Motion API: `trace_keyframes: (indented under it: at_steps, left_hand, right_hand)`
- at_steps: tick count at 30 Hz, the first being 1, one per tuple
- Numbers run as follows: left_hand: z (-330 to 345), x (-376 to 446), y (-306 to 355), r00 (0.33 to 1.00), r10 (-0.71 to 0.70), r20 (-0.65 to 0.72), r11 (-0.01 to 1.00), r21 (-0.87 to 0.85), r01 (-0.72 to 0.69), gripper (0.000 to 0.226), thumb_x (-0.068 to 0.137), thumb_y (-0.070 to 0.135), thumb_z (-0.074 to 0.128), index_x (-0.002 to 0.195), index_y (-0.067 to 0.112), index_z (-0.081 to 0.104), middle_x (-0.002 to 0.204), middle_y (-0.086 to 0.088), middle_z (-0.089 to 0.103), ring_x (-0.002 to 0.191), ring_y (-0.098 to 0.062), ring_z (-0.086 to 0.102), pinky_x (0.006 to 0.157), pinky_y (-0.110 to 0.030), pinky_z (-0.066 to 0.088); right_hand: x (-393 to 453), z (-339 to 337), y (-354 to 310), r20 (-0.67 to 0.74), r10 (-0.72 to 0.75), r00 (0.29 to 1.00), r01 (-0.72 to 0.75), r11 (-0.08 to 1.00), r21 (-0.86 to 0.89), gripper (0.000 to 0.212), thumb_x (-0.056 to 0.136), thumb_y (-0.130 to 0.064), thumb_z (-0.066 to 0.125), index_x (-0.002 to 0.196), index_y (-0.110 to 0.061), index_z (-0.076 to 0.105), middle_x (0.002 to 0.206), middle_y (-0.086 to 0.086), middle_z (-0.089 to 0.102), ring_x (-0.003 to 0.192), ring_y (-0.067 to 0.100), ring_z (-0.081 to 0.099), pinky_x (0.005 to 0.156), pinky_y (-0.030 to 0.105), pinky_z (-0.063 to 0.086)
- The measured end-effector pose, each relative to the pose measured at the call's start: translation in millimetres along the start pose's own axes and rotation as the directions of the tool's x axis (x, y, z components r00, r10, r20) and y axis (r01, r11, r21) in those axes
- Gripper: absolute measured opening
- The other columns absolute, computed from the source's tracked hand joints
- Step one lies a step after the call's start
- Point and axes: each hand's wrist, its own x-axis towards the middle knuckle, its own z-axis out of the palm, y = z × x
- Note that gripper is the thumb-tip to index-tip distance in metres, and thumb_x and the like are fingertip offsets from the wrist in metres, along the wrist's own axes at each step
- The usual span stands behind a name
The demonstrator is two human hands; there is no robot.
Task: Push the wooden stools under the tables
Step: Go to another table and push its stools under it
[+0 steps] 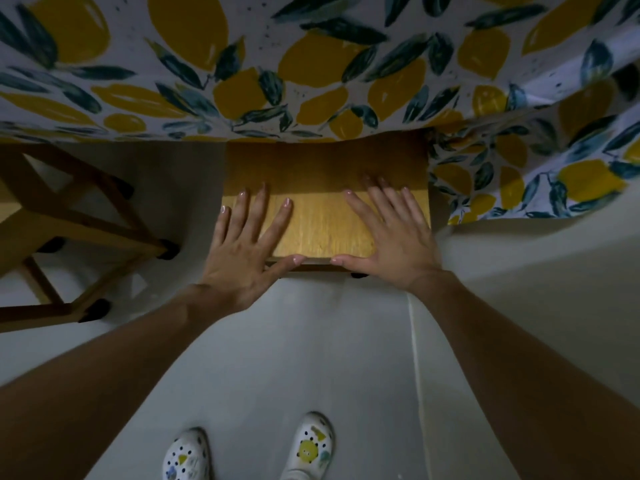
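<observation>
Surface draped in a lemon-print tablecloth [311, 64]; floor [277, 358] pale grey, smooth. Wooden stool [325, 220], rectangular grained seat, sits half under the cloth's edge. Left hand [242, 258] and right hand [394, 240] lie flat, fingers spread wide, on the seat. Second stool [69, 216] stands left.

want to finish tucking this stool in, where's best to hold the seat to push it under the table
Take the wooden stool by the near edge of its flat seat, coming from the person's side. The far half already sits under the lemon-print tablecloth, so only that edge is free. The left hand and right hand lie flat near its two near corners, thumbs along the edge, which should keep the push straight.
</observation>
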Motion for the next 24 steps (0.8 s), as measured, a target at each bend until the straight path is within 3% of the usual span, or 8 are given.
trace_keyframes:
  at_steps: [7, 11, 14, 19, 22, 24]
  left_hand:
    - [-1.9, 6.1, -5.1, 1.0, 0.017, -0.009, 1.0, 0.01, -0.017, 0.077, 0.086, 0.073, 0.009, 0.148, 0.034, -0.014, 0.157, -0.004, -0.025, 0.143, -0.025, -0.025, 0.116, -0.05, -0.008]
    - [-4.7, 6.6, -6.1, 1.0, 0.022, 0.016, 1.0, -0.011, -0.022, 0.077, 0.086, 0.073, 0.011, 0.146, 0.034, -0.019, 0.155, -0.004, -0.03, 0.14, -0.024, -0.03, 0.115, -0.048, -0.013]
    - [-8.0, 7.7, -6.1, 0.997, 0.014, 0.078, 1.0, -0.024, -0.012, 0.074, 0.09, 0.068, 0.011, 0.145, 0.033, -0.023, 0.151, -0.004, -0.037, 0.137, -0.023, -0.036, 0.114, -0.046, -0.018]
    - [-29.8, 7.0, -21.1, 0.967, 0.152, 0.202, 0.963, -0.251, -0.099, 0.064, 0.098, 0.052, 0.014, 0.148, 0.026, -0.014, 0.154, -0.005, -0.03, 0.137, -0.019, -0.034, 0.115, -0.042, -0.019]
    - [-38.6, -18.4, -53.9, 0.972, 0.222, 0.073, 0.908, -0.378, -0.179, 0.061, 0.1, 0.045, 0.02, 0.151, 0.02, -0.002, 0.159, -0.002, -0.014, 0.142, -0.013, -0.023, 0.113, -0.029, -0.016]
    - [-39.1, -47.7, -88.6, 0.985, 0.159, -0.072, 0.894, -0.412, -0.174, 0.057, 0.102, 0.038, 0.026, 0.151, 0.015, 0.009, 0.159, -0.002, -0.008, 0.143, -0.012, -0.019, 0.112, -0.024, -0.016]
  right_hand:
    - [4.2, -1.1, -4.4, -0.011, 0.023, 1.0, -0.023, 1.0, -0.014, 0.098, 0.075, -0.089, 0.028, 0.154, -0.031, 0.014, 0.16, 0.008, 0.021, 0.147, 0.024, 0.011, 0.12, 0.043, -0.002]
    - [5.9, -3.0, -7.7, 0.01, 0.021, 1.0, -0.021, 0.998, -0.054, 0.101, 0.074, -0.088, 0.022, 0.154, -0.027, 0.012, 0.163, 0.008, 0.009, 0.15, 0.023, 0.003, 0.121, 0.047, 0.0]
    - [6.3, -8.6, -11.7, 0.089, 0.049, 0.995, -0.039, 0.993, -0.113, 0.103, 0.073, -0.088, 0.012, 0.155, -0.027, 0.0, 0.164, 0.007, -0.008, 0.15, 0.022, -0.01, 0.12, 0.051, -0.003]
    - [-1.1, -24.4, -40.3, 0.156, 0.175, 0.972, -0.15, 0.975, -0.162, 0.103, 0.074, -0.087, 0.003, 0.154, -0.023, -0.009, 0.163, 0.008, -0.012, 0.149, 0.025, -0.014, 0.119, 0.054, -0.008]
    - [-7.1, -26.6, -94.9, 0.071, 0.247, 0.966, -0.245, 0.969, -0.041, 0.101, 0.079, -0.083, 0.01, 0.155, -0.018, -0.007, 0.163, 0.007, -0.012, 0.149, 0.025, -0.013, 0.12, 0.051, -0.007]
    - [-4.5, -21.5, -148.9, 0.011, 0.248, 0.969, -0.248, 0.968, 0.046, 0.098, 0.082, -0.078, 0.019, 0.155, -0.017, -0.002, 0.163, 0.007, -0.012, 0.15, 0.024, -0.011, 0.12, 0.051, -0.007]
